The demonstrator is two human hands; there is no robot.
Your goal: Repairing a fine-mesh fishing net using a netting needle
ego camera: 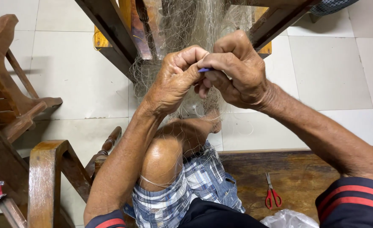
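Hands: your left hand (176, 78) and right hand (237, 69) meet at centre, touching, on the net (186, 25).
Net: hangs from the far wooden frame (110, 29).
Scissors (271, 194): near right, on the bench (296, 173).
Chair (9, 97): far left.

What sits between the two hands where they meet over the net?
A small blue tool, pinched between left hand and right hand, with the fishing net behind; head view.

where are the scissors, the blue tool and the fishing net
scissors (272, 195), head view, on the red handles
blue tool (204, 70), head view, on the tip showing between the hands
fishing net (190, 21), head view, on the bunched mesh
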